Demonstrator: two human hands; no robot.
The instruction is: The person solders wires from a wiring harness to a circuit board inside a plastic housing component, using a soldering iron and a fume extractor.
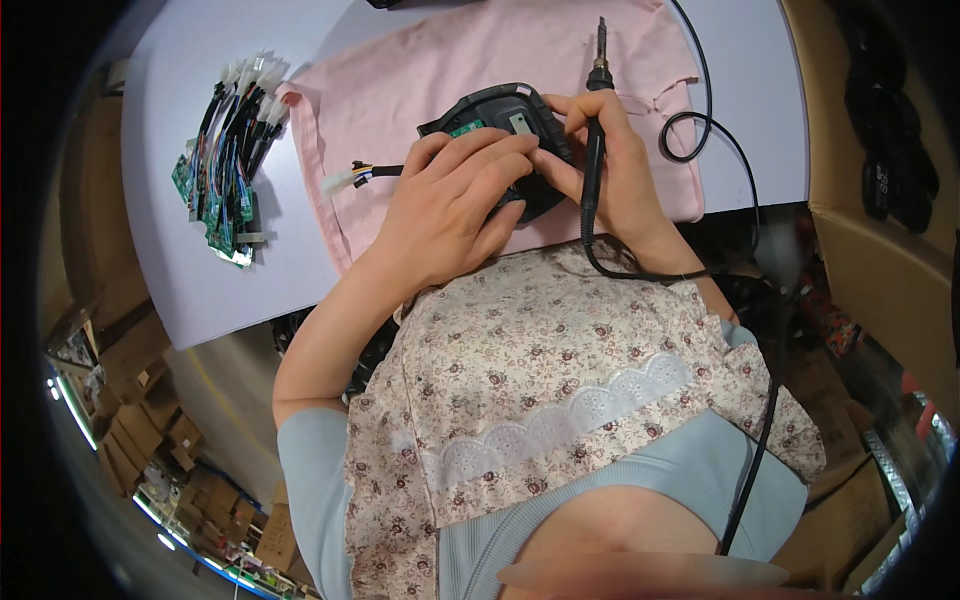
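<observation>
A black plastic housing [543, 118] with a rounded rim lies on the pink cloth, a green circuit board [466, 129] showing inside it. My left hand [455, 200] rests across the housing, fingers bent over it and holding it; the palm hides much of the inside. From under that hand a short cable [384, 171] with a white connector sticks out to the left. In my right hand [620, 165] is a black soldering iron [595, 150], its tip pointing away from me and clear of the housing. Thumb and forefinger of the same hand touch the housing's right side.
A bundle of green circuit boards [222, 215] with wires and white connectors sits on the white table [290, 290], left of the pink cloth [370, 80]. The iron's black cord [708, 90] loops at the right. A cardboard box [880, 260] stands beyond the table's right edge.
</observation>
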